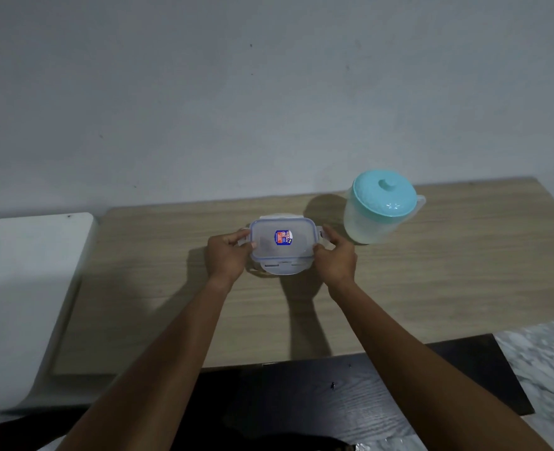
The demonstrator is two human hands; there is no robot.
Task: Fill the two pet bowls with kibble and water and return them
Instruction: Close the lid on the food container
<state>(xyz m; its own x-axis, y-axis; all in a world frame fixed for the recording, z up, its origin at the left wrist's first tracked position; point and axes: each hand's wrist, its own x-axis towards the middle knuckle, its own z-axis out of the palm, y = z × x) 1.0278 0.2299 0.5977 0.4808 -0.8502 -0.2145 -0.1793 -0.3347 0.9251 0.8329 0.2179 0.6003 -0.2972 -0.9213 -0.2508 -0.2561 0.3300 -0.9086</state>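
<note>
Left hand (227, 255), right hand (335, 259) on container (282, 247)

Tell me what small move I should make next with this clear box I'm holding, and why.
Probably pull the two side clips loose and lift the lid. Your left hand and right hand grip the clear box at those clips; the front flap looks swung out already, yet the lid sits on, so nothing can be poured.

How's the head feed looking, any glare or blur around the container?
Head view: dim, soft; no glare on the container lid; left hand, right hand and jug throw dark shadows on the table; floor at lower right is smeared.
</note>
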